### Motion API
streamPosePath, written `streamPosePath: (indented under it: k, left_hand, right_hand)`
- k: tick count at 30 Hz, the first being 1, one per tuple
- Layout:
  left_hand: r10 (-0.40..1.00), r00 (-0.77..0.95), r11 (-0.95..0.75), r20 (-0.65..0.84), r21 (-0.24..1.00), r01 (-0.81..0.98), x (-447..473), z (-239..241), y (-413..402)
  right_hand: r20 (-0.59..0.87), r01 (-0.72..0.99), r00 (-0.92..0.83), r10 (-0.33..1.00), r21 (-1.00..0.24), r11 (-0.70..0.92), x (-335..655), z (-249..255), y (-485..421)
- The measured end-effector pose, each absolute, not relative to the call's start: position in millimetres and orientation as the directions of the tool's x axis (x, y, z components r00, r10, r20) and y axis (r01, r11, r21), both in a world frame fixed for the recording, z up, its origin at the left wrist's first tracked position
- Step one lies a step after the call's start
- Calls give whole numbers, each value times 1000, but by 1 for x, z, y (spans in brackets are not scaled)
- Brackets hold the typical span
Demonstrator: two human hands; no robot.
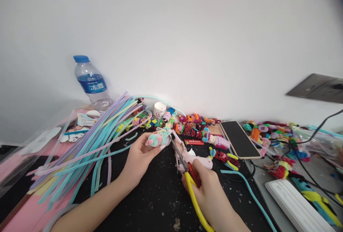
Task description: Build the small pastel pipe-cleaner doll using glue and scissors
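My left hand (142,157) is closed around a small mint-and-pink pipe cleaner figure (158,138) and holds it above the black work surface. In my right hand (205,182) are long-nosed pliers (180,152) with yellow and red handles. Their narrow tips reach the right end of the figure; whether they grip a strand there I cannot tell. Just behind the pliers lies a pale pink glue gun (205,162), partly covered by the tool and my right hand. A loose blue pipe cleaner (248,183) curves along the surface to the right.
A bundle of pastel pipe cleaners (107,128) spreads across the left. Behind it a water bottle (92,84) leans at the wall. Finished pipe cleaner figures (187,130), a paper cup (160,109) and a phone (239,140) line the back. Cables (302,141) and a white power strip (294,203) lie right.
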State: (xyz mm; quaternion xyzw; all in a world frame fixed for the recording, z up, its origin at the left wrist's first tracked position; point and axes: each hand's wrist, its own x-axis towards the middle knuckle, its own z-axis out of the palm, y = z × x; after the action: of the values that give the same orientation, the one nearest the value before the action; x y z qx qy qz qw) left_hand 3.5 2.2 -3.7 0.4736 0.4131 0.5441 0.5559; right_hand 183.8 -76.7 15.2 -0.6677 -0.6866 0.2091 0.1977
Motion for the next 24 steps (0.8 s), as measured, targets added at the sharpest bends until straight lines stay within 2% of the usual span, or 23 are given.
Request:
streamPosePath:
  k: [5, 9, 13, 17, 21, 24]
  left_hand:
    - [996, 91, 30, 0, 941, -337, 4, -5, 1]
    - [985, 143, 159, -100, 854, -496, 4, -3, 2]
    - [976, 156, 212, -150, 802, -558, 1, -1, 8]
    - [995, 26, 92, -93, 824, -560, -7, 2, 18]
    - [993, -99, -94, 56, 895, -436, -14, 5, 26]
    - [984, -122, -162, 127, 921, -355, -17, 6, 28]
  right_hand:
    - [18, 839, -6, 1000, -544, 15, 187, 16, -73]
    - [93, 840, 80, 992, -542, -17, 194, 14, -70]
    - [147, 841, 68, 987, -540, 23, 193, 13, -72]
    - [169, 868, -64, 983, -476, 138, 187, 15, -76]
    - [146, 902, -166, 975, -378, 210, 183, 16, -78]
    - [115, 900, -222, 968, -358, 249, 181, 15, -80]
